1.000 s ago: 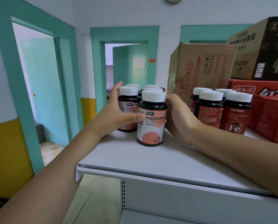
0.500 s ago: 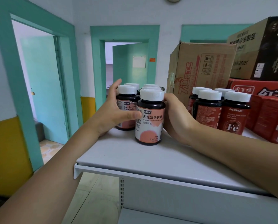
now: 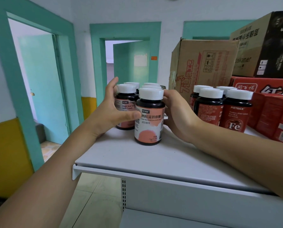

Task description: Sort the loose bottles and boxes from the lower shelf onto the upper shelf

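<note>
While the pink-labelled bottles (image 3: 148,119) stand clustered upright on the upper shelf (image 3: 137,158), the left hand (image 3: 109,116) wraps them from the left, thumb on the front one; the right hand (image 3: 178,116) curls its fingers (image 3: 168,96) round their right side, near the red-labelled bottles (image 3: 236,112).

White upper shelf (image 3: 154,162) holds a brown carton (image 3: 203,66) at rear. Pink-label bottles (image 3: 149,119) stand upright left of carton, red-label bottles (image 3: 236,112) in front; red boxes (image 3: 272,116) to its rt.
</note>
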Demonstrator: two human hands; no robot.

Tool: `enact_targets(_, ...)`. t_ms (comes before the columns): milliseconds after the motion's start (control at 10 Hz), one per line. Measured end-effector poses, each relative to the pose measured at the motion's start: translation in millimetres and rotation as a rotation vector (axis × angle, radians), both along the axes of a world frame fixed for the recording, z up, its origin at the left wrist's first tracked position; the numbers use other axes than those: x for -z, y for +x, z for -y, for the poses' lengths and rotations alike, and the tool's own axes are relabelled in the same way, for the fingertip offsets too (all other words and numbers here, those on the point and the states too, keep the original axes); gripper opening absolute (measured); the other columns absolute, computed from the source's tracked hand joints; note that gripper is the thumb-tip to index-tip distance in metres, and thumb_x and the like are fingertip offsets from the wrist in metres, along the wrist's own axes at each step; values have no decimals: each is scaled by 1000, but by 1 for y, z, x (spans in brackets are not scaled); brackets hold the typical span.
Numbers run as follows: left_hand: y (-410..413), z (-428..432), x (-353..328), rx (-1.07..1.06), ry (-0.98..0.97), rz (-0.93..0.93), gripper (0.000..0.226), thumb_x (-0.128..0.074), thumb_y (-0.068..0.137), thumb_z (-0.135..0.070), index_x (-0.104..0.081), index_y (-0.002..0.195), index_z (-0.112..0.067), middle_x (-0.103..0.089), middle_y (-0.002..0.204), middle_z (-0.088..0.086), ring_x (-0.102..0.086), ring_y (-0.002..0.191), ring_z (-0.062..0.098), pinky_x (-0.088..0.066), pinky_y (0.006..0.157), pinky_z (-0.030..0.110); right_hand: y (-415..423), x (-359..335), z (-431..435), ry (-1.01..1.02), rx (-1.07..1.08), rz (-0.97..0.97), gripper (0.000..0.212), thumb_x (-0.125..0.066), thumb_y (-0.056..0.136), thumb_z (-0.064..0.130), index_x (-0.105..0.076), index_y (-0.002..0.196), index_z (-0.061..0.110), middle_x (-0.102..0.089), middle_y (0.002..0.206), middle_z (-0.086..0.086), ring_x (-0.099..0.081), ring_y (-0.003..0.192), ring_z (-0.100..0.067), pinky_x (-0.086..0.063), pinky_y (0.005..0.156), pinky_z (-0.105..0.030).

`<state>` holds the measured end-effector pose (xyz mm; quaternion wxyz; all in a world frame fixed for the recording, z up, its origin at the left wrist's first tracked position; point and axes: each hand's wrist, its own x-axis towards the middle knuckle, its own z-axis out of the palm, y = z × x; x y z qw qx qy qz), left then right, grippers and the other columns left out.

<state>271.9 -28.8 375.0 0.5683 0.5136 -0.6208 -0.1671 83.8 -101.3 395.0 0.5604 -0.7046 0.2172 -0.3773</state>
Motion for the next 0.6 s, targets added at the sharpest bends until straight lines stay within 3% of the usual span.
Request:
enact_targets(100, 0, -2, -1, -21, -4, 25, 152, -88, 33, -71, -2, 154, -39, -26, 158, -8, -42, 137, 7, -35, 116, 44, -3, -2, -5, -17, -13, 1, 43, -29, 100, 30, -68, 117, 25, -74, 104, 10, -65, 96, -7, -44, 101, -44)
enact_targets(200, 1, -1, 0, -19, 6, 32, 152, -88, 32, -72, -2, 154, -38, -28, 157, -7, -43, 136, 9, -36, 116, 44, -3, -2, -6, -28, -38, 10, 42, -27, 100, 27, -69, 105, 27, -75, 85, 17, -66, 75, 3, -44, 87, -34)
enact_targets(300, 2, -2, 0, -13, 10, -20, 154, -89, 32, -71, -2, 154, -38, -23, 161, -5, -39, 140, 11, -34, 116, 46, -4, -5, -9, -96, 27, -12, 45, -30, 97, 30, -65, 116, 9, -72, 109, -6, -64, 93, -16, -46, 97, -53)
enact_targets(400, 3, -9, -7, -75, -22, -11, 150, -85, 31, -76, -8, 155, -40, -16, 165, -2, -28, 146, 14, -30, 118, 47, -5, -12, -9, -191, 165, -11, 46, -34, 97, 28, -50, 132, 5, -59, 124, -15, -57, 108, -28, -45, 99, -51)
enact_targets(500, 1, -21, -19, -192, -95, 15, 128, -77, 41, -82, -25, 150, -37, -29, 160, -4, -36, 141, 15, -36, 112, 38, -7, -19, -8, -316, 299, 46, 26, -41, 94, 26, -54, 117, 21, -54, 118, 1, -53, 107, -13, -45, 92, -32)
enact_targets(600, 1, -27, -23, -366, -213, 60, 66, -66, 70, -65, -56, 124, -29, -62, 122, -7, -60, 105, 5, -51, 93, 30, -8, -25, -4, -333, 378, 0, 10, -44, 92, 20, -54, 92, 23, -56, 90, 2, -51, 83, -16, -43, 74, -37)
